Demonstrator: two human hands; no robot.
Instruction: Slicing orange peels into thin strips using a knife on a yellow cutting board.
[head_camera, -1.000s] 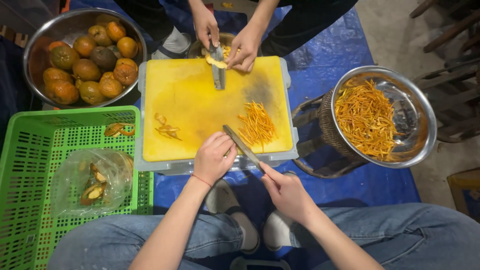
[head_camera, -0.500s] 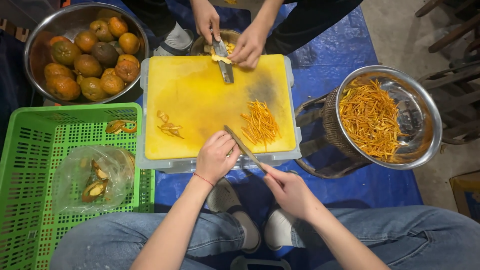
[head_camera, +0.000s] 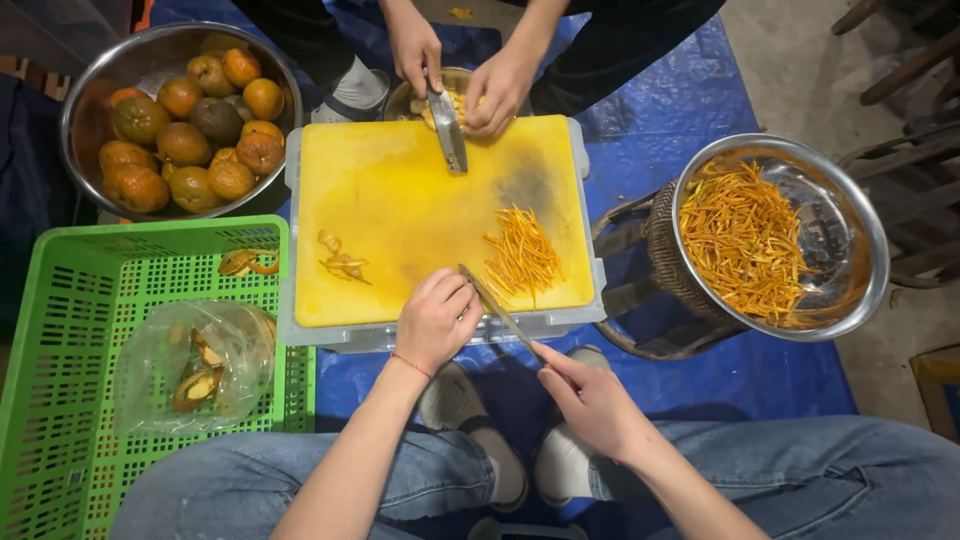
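Currently, left hand (head_camera: 437, 320) sits at the near edge of the yellow cutting board (head_camera: 400, 200), lower centre of frame, fingers curled into a loose fist. It rests against the blade of a knife (head_camera: 490, 300); hard to tell from this angle whether anything is pinned under the fingers. Right hand (head_camera: 590, 400) is lower, centre-right, off the board over the blue tarp (head_camera: 700, 100), closed around the knife handle with index finger stretched along it. Blade angles up-left from that hand onto the board edge, tip just beside the left hand.

Pile of thin orange peel strips (head_camera: 522, 255) lies on the board just right of the blade, near but not touching the left hand. A few uncut peel pieces (head_camera: 340, 258) sit on the board's left part, apart from the pile.

Far side of the board, top centre: another person's two hands (head_camera: 460, 70) work a second knife (head_camera: 447, 125) over a small bowl (head_camera: 405, 100).

Surroundings:
- Steel bowl of whole oranges (head_camera: 185, 130), upper left.
- Green plastic crate (head_camera: 60, 330), lower left, holding a clear bag with peel scraps (head_camera: 195, 370).
- Steel bowl (head_camera: 850, 250) full of cut strips, right, seated on a woven basket (head_camera: 665, 250).
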